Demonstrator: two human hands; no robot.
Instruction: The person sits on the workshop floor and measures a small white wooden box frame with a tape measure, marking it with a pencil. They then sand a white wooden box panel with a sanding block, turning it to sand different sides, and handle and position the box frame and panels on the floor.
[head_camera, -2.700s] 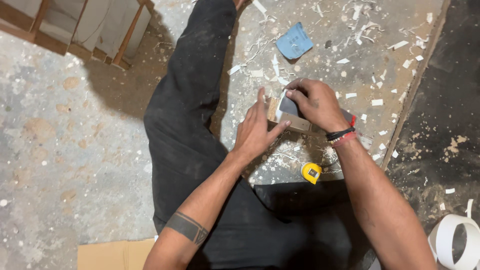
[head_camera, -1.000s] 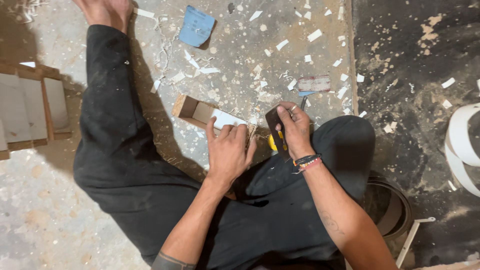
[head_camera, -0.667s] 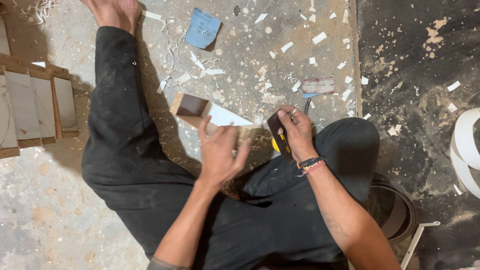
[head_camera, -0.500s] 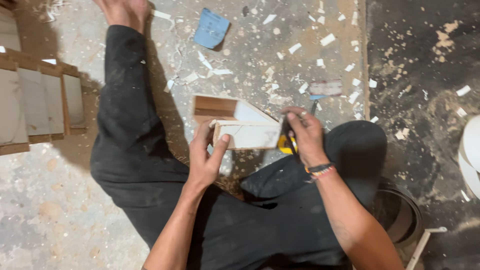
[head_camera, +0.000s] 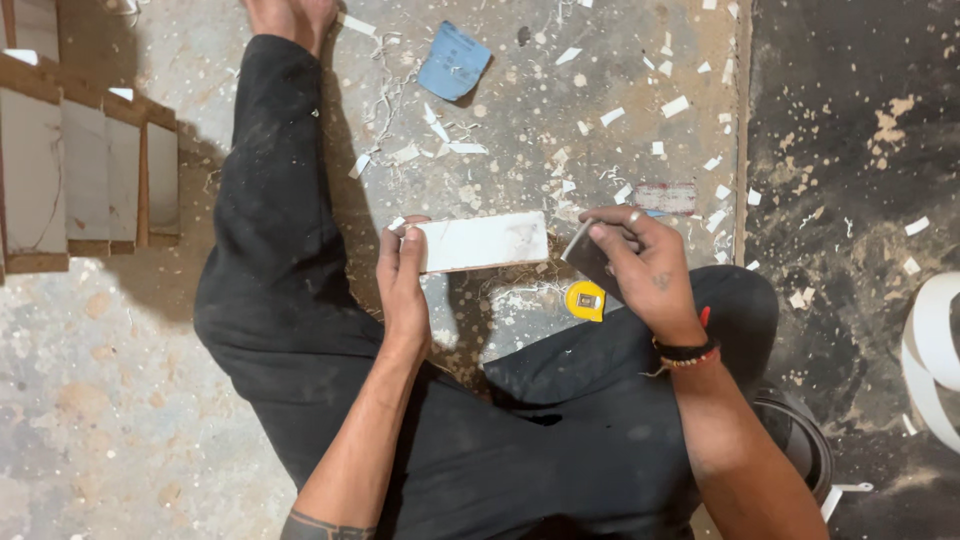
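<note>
Your left hand (head_camera: 402, 283) grips the left end of a white rectangular block (head_camera: 482, 241), holding it flat above the floor (head_camera: 560, 110) in front of your crossed legs. Your right hand (head_camera: 640, 265) is closed around a small dark scraper (head_camera: 585, 258) just beside the block's right end. A yellow tape measure (head_camera: 585, 300) lies just below it, and a blue scrap (head_camera: 453, 61) farther off among white chips.

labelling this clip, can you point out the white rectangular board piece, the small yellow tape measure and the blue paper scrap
white rectangular board piece (head_camera: 485, 241), head view, middle of its white face
small yellow tape measure (head_camera: 585, 300), head view, centre of its case
blue paper scrap (head_camera: 453, 61), head view, middle of the sheet
</note>
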